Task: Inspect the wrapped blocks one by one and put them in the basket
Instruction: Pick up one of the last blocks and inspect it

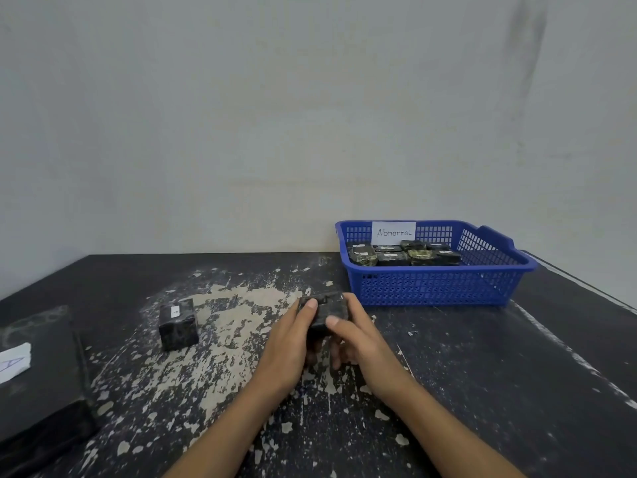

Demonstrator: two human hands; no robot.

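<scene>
A left hand and right hand grip a wrapped block between them over a worn black counter, fingers curled round it. A second block stands well to the left. Far right, a blue basket labelled "Abnormal" holds several more.

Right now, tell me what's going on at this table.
A person grips a dark wrapped block with the left hand and the right hand, thumbs on top, over the worn table. A second block with a small white label stands on the table to their left. The blue basket at the back right, tagged "Abnormal", already holds several blocks.
</scene>
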